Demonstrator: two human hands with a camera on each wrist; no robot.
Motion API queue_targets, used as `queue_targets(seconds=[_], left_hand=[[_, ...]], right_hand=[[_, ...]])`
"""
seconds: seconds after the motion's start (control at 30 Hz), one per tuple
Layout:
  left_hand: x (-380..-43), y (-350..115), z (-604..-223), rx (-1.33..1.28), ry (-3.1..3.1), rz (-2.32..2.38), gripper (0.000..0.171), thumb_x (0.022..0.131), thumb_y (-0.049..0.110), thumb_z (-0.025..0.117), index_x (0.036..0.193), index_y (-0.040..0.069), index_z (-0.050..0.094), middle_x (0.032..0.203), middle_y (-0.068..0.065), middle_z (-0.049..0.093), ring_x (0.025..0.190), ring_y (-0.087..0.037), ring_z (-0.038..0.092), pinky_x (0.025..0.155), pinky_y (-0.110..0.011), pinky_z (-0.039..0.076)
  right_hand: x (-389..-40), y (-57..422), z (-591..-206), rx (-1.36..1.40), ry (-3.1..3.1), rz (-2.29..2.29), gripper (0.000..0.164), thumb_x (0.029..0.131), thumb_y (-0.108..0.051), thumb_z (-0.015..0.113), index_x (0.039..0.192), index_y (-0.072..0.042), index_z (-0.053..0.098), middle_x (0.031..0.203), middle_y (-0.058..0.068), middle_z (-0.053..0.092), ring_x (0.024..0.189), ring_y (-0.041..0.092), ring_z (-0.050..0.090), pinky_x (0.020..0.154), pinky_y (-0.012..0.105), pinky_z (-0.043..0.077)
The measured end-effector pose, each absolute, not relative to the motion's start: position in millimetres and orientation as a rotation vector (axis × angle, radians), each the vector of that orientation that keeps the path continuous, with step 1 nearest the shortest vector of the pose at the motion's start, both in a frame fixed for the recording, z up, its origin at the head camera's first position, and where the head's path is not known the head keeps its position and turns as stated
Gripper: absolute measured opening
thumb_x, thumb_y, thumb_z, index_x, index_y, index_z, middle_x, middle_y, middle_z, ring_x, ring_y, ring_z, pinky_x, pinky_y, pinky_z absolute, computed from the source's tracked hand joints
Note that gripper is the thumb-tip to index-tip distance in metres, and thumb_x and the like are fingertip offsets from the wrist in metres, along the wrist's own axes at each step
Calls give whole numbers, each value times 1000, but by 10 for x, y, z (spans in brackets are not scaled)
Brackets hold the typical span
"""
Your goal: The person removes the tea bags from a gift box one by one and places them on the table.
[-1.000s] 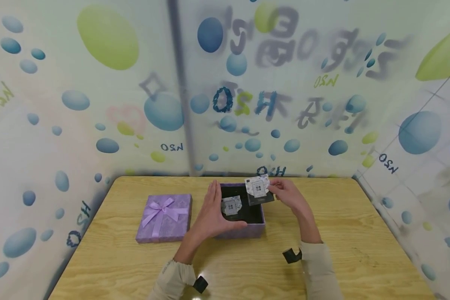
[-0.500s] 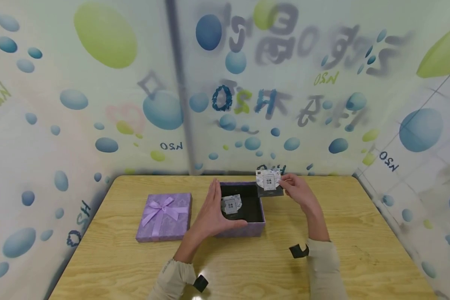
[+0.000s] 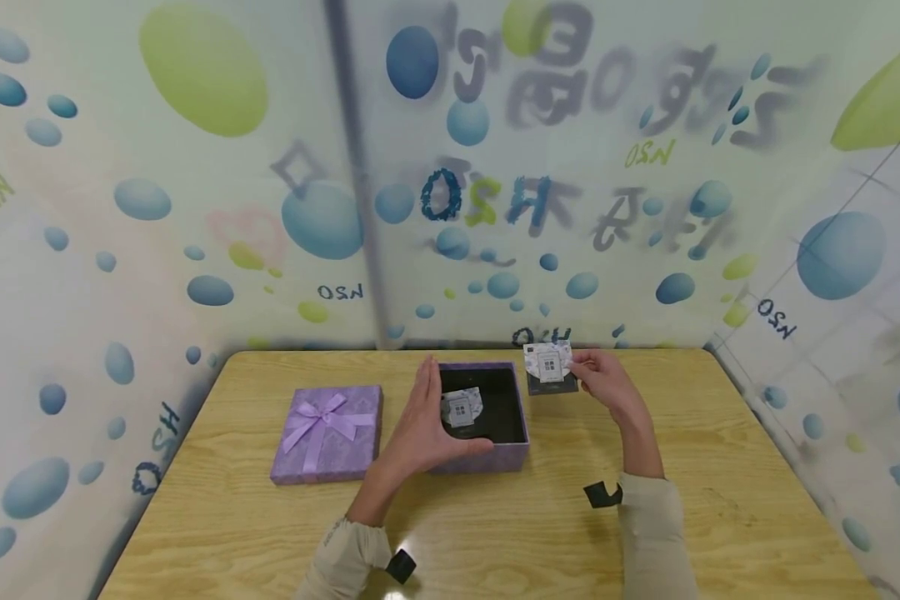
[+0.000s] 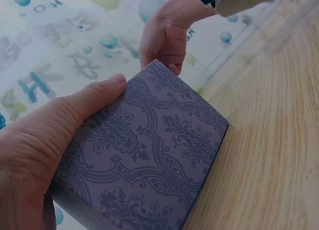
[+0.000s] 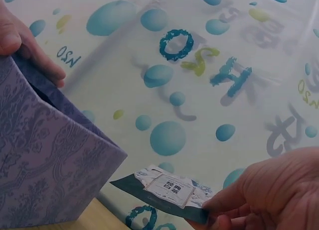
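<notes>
My right hand point(image 3: 607, 385) pinches a flat tea sachet point(image 3: 549, 367), white and floral above a dark lower part, by its right edge. The sachet is just past the far right corner of the purple gift box point(image 3: 487, 457); in the right wrist view the sachet point(image 5: 172, 190) is held nearly flat. My left hand point(image 3: 418, 425) rests against the box's left side with straight fingers, its thumb stretched along the front rim; the left wrist view has that thumb point(image 4: 102, 93) on the patterned box wall point(image 4: 149, 140). Another sachet point(image 3: 461, 408) lies inside the black-lined box, partly hidden by the left hand.
The box's purple lid point(image 3: 330, 437) with a ribbon bow lies left of the box on the wooden table point(image 3: 720, 467). Behind the table hangs a pale curtain point(image 3: 607, 167) printed with blue and green drops. Black straps with square pieces point(image 3: 401, 567) are at the wrists.
My right hand has carried the sachet from above the box's right part out to the right, beyond its rim. The left hand and the lid have stayed in place.
</notes>
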State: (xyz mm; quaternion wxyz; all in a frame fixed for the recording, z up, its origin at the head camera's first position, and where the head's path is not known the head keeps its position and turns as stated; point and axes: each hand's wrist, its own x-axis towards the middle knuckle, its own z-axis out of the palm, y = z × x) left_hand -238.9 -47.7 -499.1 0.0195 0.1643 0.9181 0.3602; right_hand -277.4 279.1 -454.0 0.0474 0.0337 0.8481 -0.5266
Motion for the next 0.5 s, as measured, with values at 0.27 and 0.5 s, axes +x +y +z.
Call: queue_targets(seconds=[0.27,0.5], left_hand=[[-2397,-474,-4988,516,2855,1119,154,63,87,79,162,27,-23,170,11,-26,160,-15,-11,126,-53,20],[-2398,-481,-5006,514,2848,1127,154,63,87,78,162,28,-24,170,12,-27,160,-15,-12,126,-54,21]], right_hand=[[-2819,2827,-4630,101,2508,-1616,29,112,-14,49,126,10,56,87,3,56,70,18,46,60,28,37],[-2856,2843,-4750,131,2485,-1588,28,111,-14,51,126,9,57,86,3,55,71,18,48,62,31,39]])
